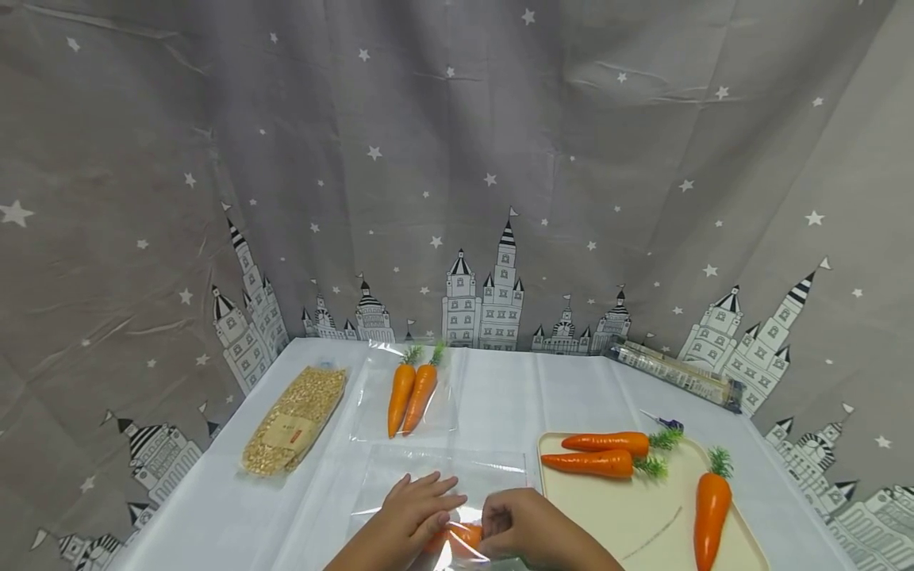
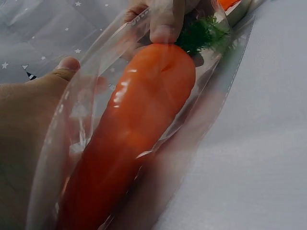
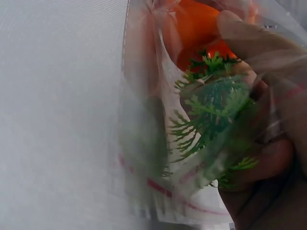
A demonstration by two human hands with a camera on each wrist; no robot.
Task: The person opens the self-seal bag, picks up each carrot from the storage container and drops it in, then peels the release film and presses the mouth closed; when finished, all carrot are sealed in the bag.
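Observation:
A clear plastic bag with a red-lined edge lies in front of me, and an orange carrot with green leaves is inside it. My left hand is over the bag beside the carrot, its fingers straight and spread. With curled fingers and thumb, my right hand grips the carrot at its leafy end. In the left wrist view the right thumb presses the carrot's crown. Whether a second carrot is in this bag, I cannot tell.
Behind, another clear bag holds two carrots. A pack of grains lies at left. On the right, a cream tray carries three carrots. Beyond it lie a small purple-handled tool and a long clear-wrapped pack.

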